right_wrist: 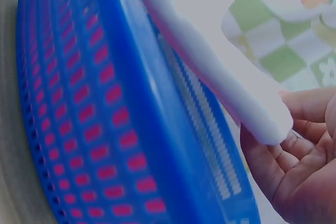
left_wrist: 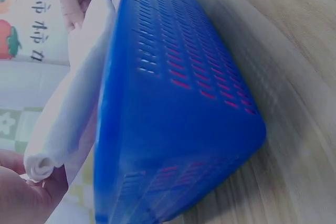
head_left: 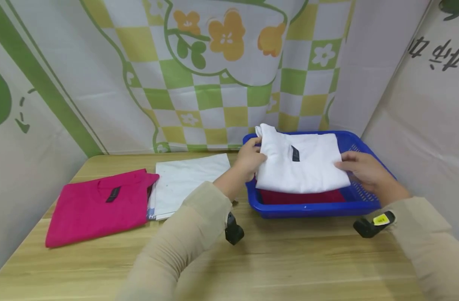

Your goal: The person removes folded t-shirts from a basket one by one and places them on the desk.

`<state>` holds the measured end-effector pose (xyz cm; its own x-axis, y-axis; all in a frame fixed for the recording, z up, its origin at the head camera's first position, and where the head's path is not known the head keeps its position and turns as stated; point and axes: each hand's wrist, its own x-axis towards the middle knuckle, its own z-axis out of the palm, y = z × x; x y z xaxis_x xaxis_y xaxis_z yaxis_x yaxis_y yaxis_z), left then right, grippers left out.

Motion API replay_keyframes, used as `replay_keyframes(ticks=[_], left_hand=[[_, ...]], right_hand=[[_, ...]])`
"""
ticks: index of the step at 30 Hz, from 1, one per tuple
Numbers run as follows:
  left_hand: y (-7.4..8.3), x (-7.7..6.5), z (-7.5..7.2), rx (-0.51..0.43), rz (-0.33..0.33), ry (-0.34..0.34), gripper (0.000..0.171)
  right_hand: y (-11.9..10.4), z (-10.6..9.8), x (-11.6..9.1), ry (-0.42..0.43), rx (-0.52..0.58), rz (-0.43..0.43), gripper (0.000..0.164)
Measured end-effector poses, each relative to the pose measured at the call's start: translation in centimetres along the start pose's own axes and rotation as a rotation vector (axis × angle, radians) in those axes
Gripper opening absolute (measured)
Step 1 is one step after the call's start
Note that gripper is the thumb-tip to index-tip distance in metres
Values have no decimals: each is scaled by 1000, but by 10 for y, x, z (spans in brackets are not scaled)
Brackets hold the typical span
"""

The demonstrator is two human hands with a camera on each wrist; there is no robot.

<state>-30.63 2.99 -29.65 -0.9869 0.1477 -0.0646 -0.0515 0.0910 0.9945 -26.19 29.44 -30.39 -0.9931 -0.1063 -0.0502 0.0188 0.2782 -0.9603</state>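
A folded white shirt with a black neck label is held flat over the blue basket. My left hand grips its left edge, thumb on top. At the opposite edge my right hand pinches the cloth between thumb and fingers. Both wrist views show the shirt's thick rolled fold level with or just above the basket rim. Inside the basket lies crimson cloth, partly hidden beneath the shirt; its colour shows through the slots in the right wrist view.
Left on the wooden table lies a folded crimson shirt with a dark label. It overlaps a folded white cloth beside it. A patterned curtain hangs behind the table, and white printed sheets flank both sides.
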Motion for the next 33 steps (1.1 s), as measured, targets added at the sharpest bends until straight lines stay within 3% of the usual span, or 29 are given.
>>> replay_keyframes(ticks=[3,10,17,25,33], left_hand=[[2,-7,-10,-31,-28,-8,57],[2,-23,-33,-121,-28,-21,55],[6,-40,-62,-110,-29,-30,53],[3,-62,-96,-160,12,-61,52],[-2,-82,-125,-147,5,-50,53]], right_hand=[[-5,9,-4,11,13,-37,11],[-14,28,-7,15,1,-75,8],[-22,53,-7,1,130,-165,18],[-31,78,-12,-18,72,-200,7],[-40,107,-12,-90,192,-226,13]])
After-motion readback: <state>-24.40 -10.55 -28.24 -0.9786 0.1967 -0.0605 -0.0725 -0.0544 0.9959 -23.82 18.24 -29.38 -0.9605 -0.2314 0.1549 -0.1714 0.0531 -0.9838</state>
